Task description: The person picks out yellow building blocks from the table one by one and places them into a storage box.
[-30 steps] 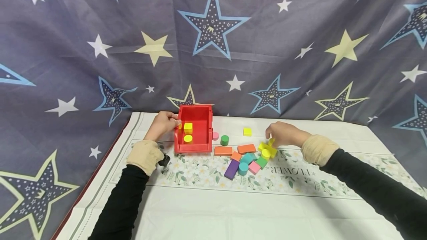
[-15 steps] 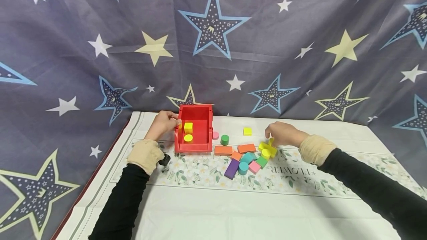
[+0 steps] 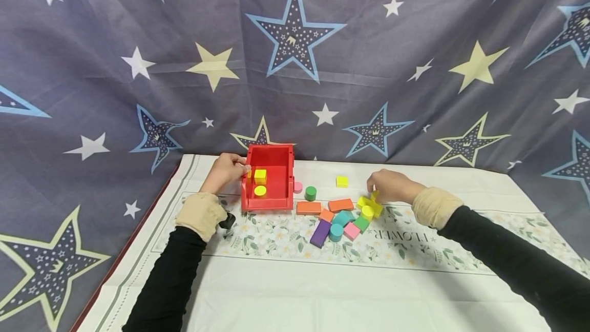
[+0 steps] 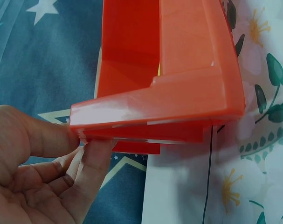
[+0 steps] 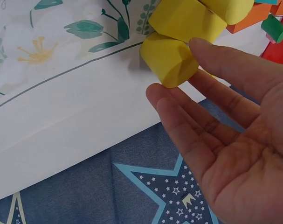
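Observation:
My left hand [image 3: 226, 172] pinches the left rim of a red plastic box [image 3: 276, 204], thumb and fingers on either side of the wall in the left wrist view. Inside the box lie a yellow cube [image 3: 260, 176] and a yellow round block [image 3: 260, 190]; a further yellow piece is partly hidden by the left wall. At the right of the block pile, my right hand [image 3: 394, 186] holds a yellow cylinder [image 5: 167, 60] between thumb and fingertips. That cylinder sits against other yellow blocks [image 5: 190, 23] in the right wrist view.
Between the hands lie orange blocks [image 3: 309, 208], a purple block [image 3: 320, 233], a teal cylinder [image 3: 336, 232], a pink block [image 3: 352, 231] and green pieces [image 3: 311, 193]. A yellow block [image 3: 341, 182] lies apart behind them. The star-patterned curtain [image 3: 295, 91] borders the table's back edge.

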`<state>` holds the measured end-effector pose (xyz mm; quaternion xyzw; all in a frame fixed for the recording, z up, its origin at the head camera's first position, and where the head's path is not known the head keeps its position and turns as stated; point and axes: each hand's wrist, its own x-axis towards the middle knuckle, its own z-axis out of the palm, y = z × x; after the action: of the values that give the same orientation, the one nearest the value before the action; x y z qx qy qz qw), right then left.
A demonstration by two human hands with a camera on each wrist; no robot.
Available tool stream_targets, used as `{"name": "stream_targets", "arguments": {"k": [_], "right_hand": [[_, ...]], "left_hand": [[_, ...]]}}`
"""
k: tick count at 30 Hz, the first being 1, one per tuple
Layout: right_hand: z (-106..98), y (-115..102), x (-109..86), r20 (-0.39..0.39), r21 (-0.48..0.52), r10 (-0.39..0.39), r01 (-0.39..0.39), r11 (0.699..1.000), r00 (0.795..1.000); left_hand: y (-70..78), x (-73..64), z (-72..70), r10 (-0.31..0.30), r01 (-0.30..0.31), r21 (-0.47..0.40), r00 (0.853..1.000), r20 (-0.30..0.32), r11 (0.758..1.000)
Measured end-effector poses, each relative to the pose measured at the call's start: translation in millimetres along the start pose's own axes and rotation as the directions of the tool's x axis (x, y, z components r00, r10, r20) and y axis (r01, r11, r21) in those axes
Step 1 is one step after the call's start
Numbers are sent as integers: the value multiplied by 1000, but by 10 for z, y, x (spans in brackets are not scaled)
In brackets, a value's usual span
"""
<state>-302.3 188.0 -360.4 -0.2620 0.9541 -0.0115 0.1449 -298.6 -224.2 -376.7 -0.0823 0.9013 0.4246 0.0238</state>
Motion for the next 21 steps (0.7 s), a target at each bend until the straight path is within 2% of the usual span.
{"name": "stream_targets", "arguments": {"k": [11,21], "right_hand": [[26,20,26,3,12,6,-6,1000,1000],[40,13,22,-27,23,-12,13,1000,1000]], "left_hand": [[12,-6,5,-11,11,-24,1000,-2,1000],[10,-7,7,-5,5,-17,1000,-7,1000]]}}
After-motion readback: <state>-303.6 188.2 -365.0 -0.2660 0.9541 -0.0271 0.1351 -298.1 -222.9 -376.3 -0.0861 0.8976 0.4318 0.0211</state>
